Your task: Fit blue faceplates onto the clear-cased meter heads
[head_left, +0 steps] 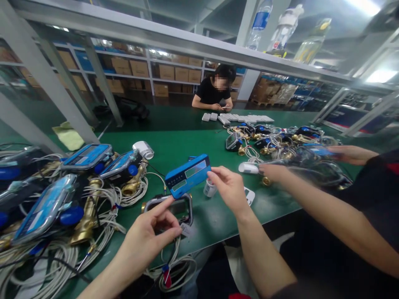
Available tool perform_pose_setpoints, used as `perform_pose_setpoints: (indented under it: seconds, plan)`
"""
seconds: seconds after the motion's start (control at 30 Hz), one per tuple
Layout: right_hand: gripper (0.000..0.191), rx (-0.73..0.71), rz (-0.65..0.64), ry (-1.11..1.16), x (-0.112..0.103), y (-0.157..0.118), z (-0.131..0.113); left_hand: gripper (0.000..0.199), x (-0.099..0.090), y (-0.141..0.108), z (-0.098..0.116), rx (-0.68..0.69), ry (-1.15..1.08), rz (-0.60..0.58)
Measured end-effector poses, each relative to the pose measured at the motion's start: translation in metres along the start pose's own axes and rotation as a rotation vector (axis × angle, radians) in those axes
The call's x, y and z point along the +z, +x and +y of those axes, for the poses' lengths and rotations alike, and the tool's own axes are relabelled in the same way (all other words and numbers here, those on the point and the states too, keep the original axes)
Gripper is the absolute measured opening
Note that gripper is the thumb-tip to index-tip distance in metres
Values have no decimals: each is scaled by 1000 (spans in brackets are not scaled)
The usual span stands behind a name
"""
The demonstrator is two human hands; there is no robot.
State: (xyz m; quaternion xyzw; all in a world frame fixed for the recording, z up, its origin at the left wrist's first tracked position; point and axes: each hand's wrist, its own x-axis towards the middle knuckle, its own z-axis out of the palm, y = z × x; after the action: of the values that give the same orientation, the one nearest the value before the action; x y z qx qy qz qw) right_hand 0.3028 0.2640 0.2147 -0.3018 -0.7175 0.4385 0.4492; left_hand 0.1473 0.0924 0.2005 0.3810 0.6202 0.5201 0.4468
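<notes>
My right hand (229, 187) pinches the right end of a blue meter faceplate (190, 177) with rectangular windows, holding it tilted above the bench. My left hand (152, 236) has its thumb and index finger spread apart. Its index fingertip reaches the faceplate's lower left corner, and its thumb is near a small pale tag (186, 231). Under the faceplate sits a meter (183, 209) with a dark open face and a grey rim, partly covered by my left hand. A small jar (210, 189) stands behind my right fingers.
Finished-looking blue-faced meters (89, 157) with brass fittings and coiled cables crowd the left. More meters (277, 137) lie at right, where a co-worker's blurred hand (274, 172) reaches in. A white roll (143, 149) lies on the green bench (177, 143). Another person (215, 91) sits opposite. Bottles (260, 25) stand on the overhead shelf.
</notes>
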Motion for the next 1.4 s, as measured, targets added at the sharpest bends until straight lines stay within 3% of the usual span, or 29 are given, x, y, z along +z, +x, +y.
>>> perform_pose_setpoints:
  seconds: [0.13, 0.27, 0.33, 0.4, 0.47, 0.53, 0.67, 0.87, 1.4]
  plan:
    - [25, 38, 4, 38, 3, -13, -12, 70, -8, 4, 4, -44, 92, 36]
    - [9, -50, 100, -40, 7, -24, -25, 67, -12, 3, 6, 5, 219, 68]
    - [5, -100, 242, -32, 6, -27, -31, 66, -16, 0, 7, 84, 329, 191]
    - [7, -132, 425, 58, 3, -29, -35, 75, -22, -4, 9, 150, 431, 380]
    - [11, -109, 527, 193, -1, -31, -34, 85, -27, -8, 11, 176, 433, 511]
    - [14, -31, 468, 304, -1, -35, -30, 88, -29, -10, 13, 185, 294, 520]
    - [15, 110, 271, 343, 11, -51, -19, 83, -25, -10, 13, 157, -108, 414]
    - [14, 144, 209, 298, 29, -65, -14, 67, -20, -11, 9, 129, -396, 365]
    - [8, 163, 172, 335, 33, -59, -14, 62, -19, -11, 8, 153, -398, 373]
